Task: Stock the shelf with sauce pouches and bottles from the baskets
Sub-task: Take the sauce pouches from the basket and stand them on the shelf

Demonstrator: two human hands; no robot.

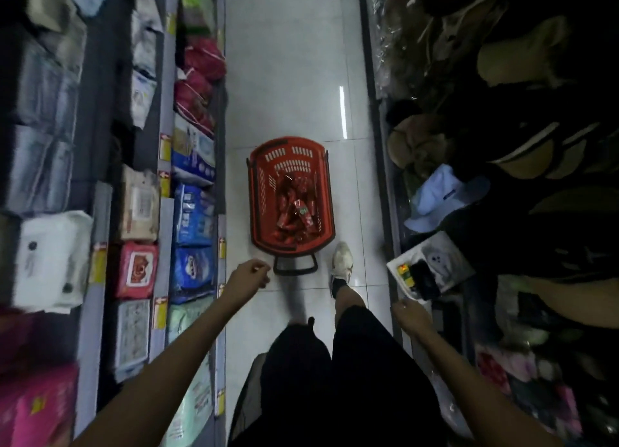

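Left shelf unit (165, 165) is packed with wrapped packs (194, 215); the right side holds hats (445, 192). A red basket (288, 151) sits on the tiled floor (294, 61) mid-aisle, part-filled with red sauce pouches (294, 208), its black handle (295, 267) toward the person. Left hand (249, 275) is just beside the handle, apart from it, fingers loosely curled, holding nothing. Right hand (410, 314) is well apart from the basket and blurred; grip cannot be told.

Dim overall, the pale floor (294, 78) is brightest with a thin glare streak (342, 111), the right shelves (502, 111) sink into darkness, and wide-angle edges bend and smear.
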